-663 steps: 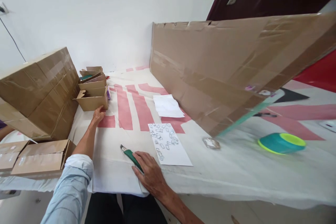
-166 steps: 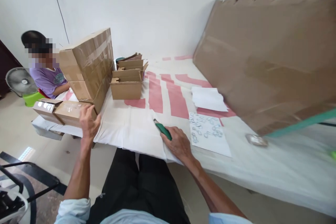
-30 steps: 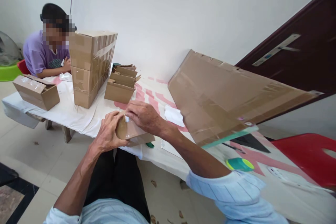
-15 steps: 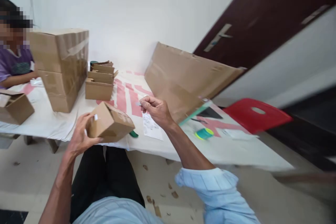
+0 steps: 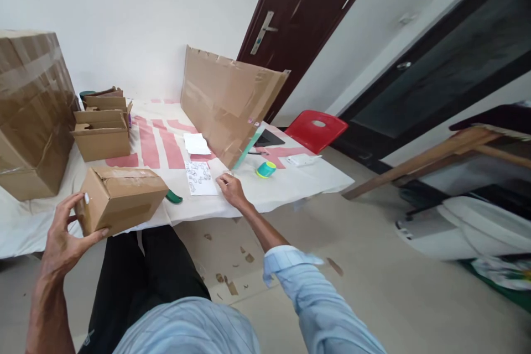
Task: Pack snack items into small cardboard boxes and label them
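Note:
My left hand [image 5: 66,238] grips the near left end of a taped cardboard box [image 5: 133,204], thumb below and fingers above. The box is tilted at the table's front edge, with a small white spot on its left end. My right hand [image 5: 231,190] is closed, fingertips down at the right edge of a white sheet with dark printed shapes [image 5: 201,178]. Whatever those fingers hold, if anything, is hidden. Between box and sheet lies a dark green curved object [image 5: 173,197]. A blank white paper [image 5: 196,144] lies just behind the printed sheet.
Large taped cartons [image 5: 33,116] stand at left, beside small open boxes [image 5: 102,138]. A big cardboard panel [image 5: 228,105] leans behind the sheet. To the right are a teal-and-yellow tape roll [image 5: 266,170], a red chair [image 5: 317,130] and a wooden table leg [image 5: 418,160]. Cardboard scraps litter the floor.
My view has swung right, and the person at left is out of sight. My right hand, earlier raised with a small pale piece pinched in it, has come down beside the printed sheet.

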`<state>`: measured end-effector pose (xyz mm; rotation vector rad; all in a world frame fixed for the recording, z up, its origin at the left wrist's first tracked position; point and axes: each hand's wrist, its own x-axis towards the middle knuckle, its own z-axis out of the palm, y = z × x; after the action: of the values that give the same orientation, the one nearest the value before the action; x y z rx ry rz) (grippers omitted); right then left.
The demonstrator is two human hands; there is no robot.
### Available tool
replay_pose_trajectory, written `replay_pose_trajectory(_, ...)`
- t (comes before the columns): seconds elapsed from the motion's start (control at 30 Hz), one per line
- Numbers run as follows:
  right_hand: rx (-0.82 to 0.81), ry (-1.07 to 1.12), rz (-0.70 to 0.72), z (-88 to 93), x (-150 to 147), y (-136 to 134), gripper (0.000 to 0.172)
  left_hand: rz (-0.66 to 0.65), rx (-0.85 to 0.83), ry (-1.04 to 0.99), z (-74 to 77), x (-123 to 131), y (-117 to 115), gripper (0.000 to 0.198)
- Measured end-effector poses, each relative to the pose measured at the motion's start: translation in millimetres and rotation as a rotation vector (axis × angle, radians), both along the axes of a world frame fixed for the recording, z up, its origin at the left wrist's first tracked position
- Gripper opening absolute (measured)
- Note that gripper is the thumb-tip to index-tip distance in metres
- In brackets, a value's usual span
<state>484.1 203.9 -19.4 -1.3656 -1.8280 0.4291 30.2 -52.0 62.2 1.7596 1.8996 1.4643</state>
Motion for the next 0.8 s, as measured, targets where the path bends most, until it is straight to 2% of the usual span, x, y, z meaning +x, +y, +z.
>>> replay_pose_trajectory(0.1, -0.018, -0.042, 0.015, -17.8, -18, 10, 0.019, -0.004, -0.004, 0.005, 3.2, 1, -1, 0.083)
replay_pose_trajectory(0.23, -0.031, -0.109, 0.009, -30.9, -31, 23, 0.019, 0.004, -0.025, 0.000, 5.8, 1, -3, 0.086)
replay_pose_trajectory(0.5, -0.006, -0.298, 0.001, -36.3, -27, 31, 0.022, -0.001, -0.002, -0.001, 2.9, 2, -2, 0.095)
replay_pose_trajectory(0.8, 0.051, -0.448, 0.046, -43.2, -27, 25, 0.027, -0.014, -0.001, 0.034, -0.5, -1, -5, 0.089)
